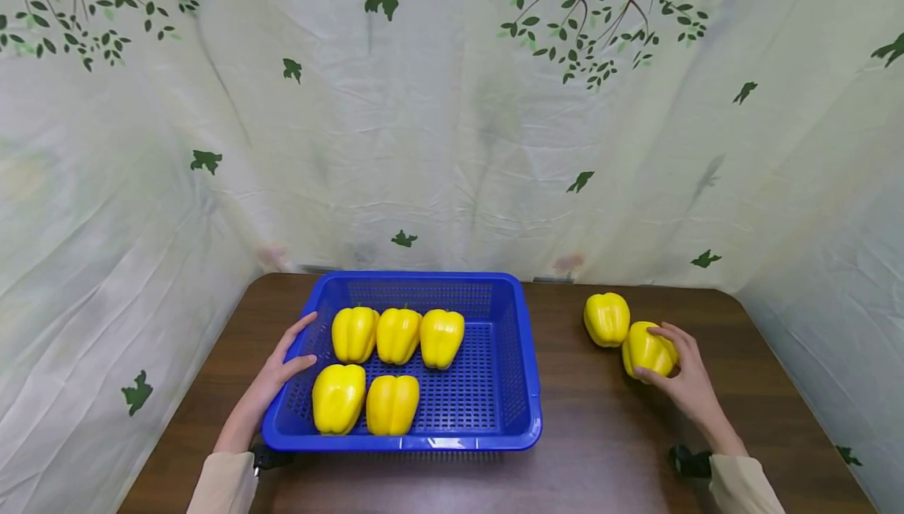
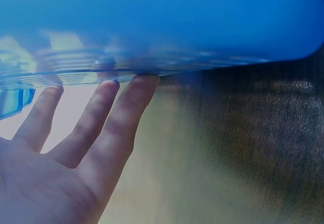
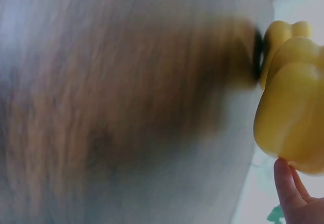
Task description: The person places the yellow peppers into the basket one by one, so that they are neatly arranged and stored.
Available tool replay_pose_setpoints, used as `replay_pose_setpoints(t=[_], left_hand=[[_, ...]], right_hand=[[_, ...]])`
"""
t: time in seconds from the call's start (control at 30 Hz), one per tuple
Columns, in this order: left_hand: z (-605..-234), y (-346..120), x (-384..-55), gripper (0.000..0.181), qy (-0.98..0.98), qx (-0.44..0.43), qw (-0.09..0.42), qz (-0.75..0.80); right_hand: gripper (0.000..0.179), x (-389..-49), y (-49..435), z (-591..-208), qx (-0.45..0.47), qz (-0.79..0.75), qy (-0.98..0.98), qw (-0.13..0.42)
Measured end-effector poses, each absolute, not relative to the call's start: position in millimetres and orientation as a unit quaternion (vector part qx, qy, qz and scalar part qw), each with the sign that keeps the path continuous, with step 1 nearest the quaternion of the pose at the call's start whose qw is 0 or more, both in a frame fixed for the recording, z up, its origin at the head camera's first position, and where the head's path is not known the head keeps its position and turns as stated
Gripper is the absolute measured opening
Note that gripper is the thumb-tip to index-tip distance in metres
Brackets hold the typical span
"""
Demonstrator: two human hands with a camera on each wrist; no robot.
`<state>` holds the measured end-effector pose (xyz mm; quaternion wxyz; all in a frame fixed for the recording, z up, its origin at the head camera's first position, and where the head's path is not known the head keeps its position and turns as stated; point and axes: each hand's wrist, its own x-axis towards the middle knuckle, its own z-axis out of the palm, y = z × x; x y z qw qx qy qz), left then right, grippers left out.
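My left hand (image 1: 271, 373) holds the left rim of a blue plastic basket (image 1: 526, 349), with thumb and forefinger over the top. Below that rim, in the left wrist view, extended fingers (image 2: 119, 115) touch the basket's outer side (image 2: 167, 21). Several yellow bell peppers (image 1: 399, 336) stand inside in two rows. To the right of the basket, my right hand (image 1: 685, 373) grips a yellow bell pepper (image 1: 646, 349) between thumb and fingers. Another bell pepper (image 1: 606, 319) sits beside it, behind and to the left. The right wrist view shows the gripped pepper (image 3: 288, 117) close up.
The brown wooden table (image 1: 579, 435) lies beneath everything. A pale curtain (image 1: 452, 145) printed with leaves hangs behind the table and along both sides. Bare basket floor (image 1: 459, 388) shows on the right, next to the peppers. Dark straps circle both wrists.
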<state>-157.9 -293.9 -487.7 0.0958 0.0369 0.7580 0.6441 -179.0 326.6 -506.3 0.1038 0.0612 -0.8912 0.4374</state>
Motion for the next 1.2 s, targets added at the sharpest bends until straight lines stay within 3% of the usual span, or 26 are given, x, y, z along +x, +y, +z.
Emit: replay_pose_setpoints(t=[0.27,0.77,1.2], left_hand=[[-487,-294,-157,0.063,0.757,0.036,0.097,0.645],[-487,-294,-158,0.064,0.758,0.028,0.100,0.644],[-488,-295,-161,0.062,0.739,0.067,0.085,0.665]], right_hand=[[0.067,-173,315,-493,0.062,0.437,-0.891,0.102],[0.068,-169,288,-472,0.119,0.431,-0.881,0.156],[0.063,-147,226,-418,0.162,0.442,-0.867,0.162]])
